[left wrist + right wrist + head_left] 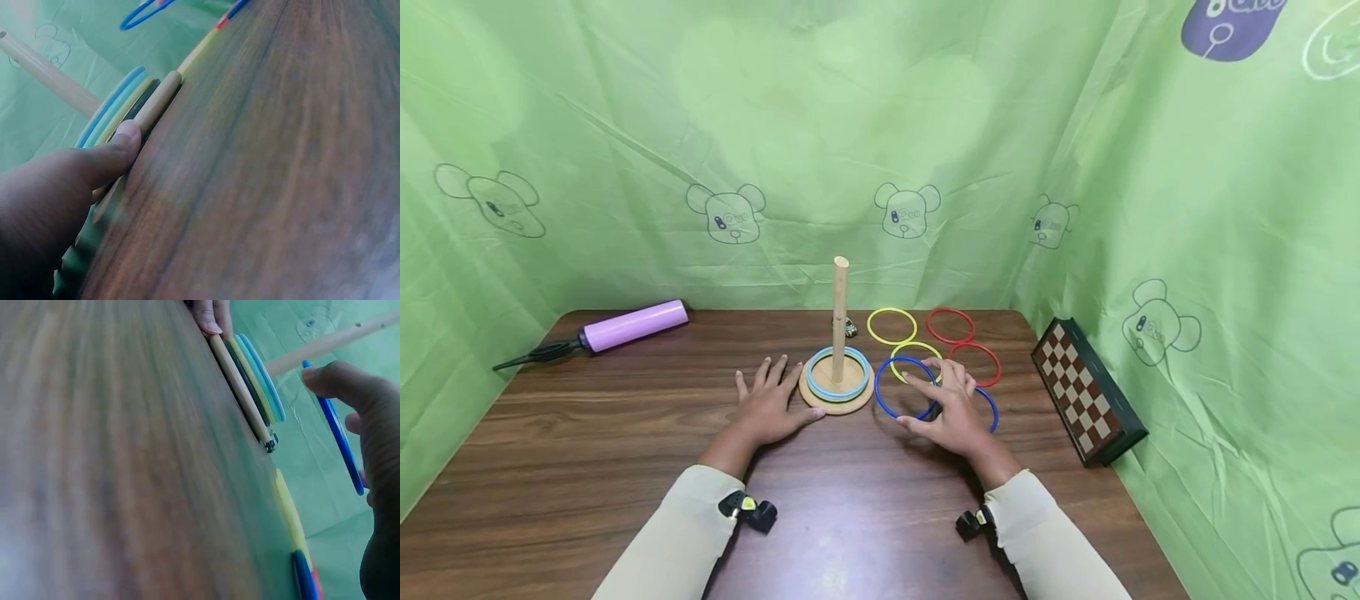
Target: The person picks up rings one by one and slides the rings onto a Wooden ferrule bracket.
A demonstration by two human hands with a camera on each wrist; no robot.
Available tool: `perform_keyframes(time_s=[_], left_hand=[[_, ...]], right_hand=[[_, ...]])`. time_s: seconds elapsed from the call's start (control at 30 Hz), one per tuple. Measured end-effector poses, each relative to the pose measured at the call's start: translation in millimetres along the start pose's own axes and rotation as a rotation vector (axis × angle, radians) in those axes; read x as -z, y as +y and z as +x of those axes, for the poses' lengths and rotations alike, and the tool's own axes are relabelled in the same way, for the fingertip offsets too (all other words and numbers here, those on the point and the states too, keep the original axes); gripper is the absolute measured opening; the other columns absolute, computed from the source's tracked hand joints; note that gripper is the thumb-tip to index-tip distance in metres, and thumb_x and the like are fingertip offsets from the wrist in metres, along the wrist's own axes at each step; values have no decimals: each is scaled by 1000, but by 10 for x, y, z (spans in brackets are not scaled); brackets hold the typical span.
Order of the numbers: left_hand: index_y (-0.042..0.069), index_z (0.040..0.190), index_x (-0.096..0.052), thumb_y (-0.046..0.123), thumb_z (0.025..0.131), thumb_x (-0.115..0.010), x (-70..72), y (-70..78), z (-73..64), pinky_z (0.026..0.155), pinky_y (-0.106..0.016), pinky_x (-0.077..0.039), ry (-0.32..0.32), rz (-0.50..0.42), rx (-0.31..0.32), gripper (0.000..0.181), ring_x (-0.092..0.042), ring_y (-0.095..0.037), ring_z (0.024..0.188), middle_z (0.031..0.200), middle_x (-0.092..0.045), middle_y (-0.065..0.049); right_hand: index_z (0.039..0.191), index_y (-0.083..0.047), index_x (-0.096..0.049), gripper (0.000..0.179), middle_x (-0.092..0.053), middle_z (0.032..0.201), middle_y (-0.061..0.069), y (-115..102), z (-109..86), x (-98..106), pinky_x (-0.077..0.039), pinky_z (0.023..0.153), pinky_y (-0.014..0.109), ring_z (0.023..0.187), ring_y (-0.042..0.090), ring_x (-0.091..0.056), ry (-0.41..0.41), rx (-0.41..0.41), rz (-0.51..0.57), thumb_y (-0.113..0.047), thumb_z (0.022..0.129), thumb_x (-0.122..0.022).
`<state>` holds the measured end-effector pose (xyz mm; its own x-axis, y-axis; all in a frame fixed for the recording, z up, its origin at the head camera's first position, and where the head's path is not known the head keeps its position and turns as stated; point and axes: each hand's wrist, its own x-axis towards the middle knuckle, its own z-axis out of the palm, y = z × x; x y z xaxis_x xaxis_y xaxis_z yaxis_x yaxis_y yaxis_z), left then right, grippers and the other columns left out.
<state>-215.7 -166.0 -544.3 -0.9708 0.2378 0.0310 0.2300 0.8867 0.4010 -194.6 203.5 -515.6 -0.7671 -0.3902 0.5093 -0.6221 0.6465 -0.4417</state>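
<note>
A round wooden base (850, 409) with an upright wooden peg (840, 308) stands mid-table. Light blue rings (267, 381) lie stacked around the peg over yellow and dark ones. My left hand (766, 410) rests at the base's left side, fingers spread and nearly straight, thumb (128, 134) touching its edge. Between thumb and fingers, my right hand (957, 410) pinches a blue ring (877, 396). In the right wrist view this ring is raised off the table, to the right of the peg. A second blue ring (996, 411) lies on the table, partly hidden by that hand.
Two yellow rings (891, 309) and two red rings (951, 309) lie behind my right hand. A folded checkered game board (1078, 392) leans at the right edge. A purple hand pump (636, 325) lies back left. Behind the peg sits a small dark object (851, 328). Green curtain (820, 125) surrounds the table.
</note>
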Motion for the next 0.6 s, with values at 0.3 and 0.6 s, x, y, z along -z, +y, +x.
perform_keyframes(time_s=[0.3,0.6], left_hand=[[14,171,-38,82,91,-66,2,16,-3,123,-89,7,14,-5,0,109,-13,-54,168,180,-25,-25],[13,171,-38,85,88,-65,-42,-19,14,123,-88,11,14,-27,-14,113,-11,-55,167,179,-24,-26]], right_hand=[[140,-28,-77,65,-55,151,24,-166,269,42,-23,108,66,142,44,-42,74,22,-8,-40,79,-97],[139,-21,-78,69,-54,150,25,-338,483,111,-21,111,69,140,45,-42,193,85,31,-35,74,-99]])
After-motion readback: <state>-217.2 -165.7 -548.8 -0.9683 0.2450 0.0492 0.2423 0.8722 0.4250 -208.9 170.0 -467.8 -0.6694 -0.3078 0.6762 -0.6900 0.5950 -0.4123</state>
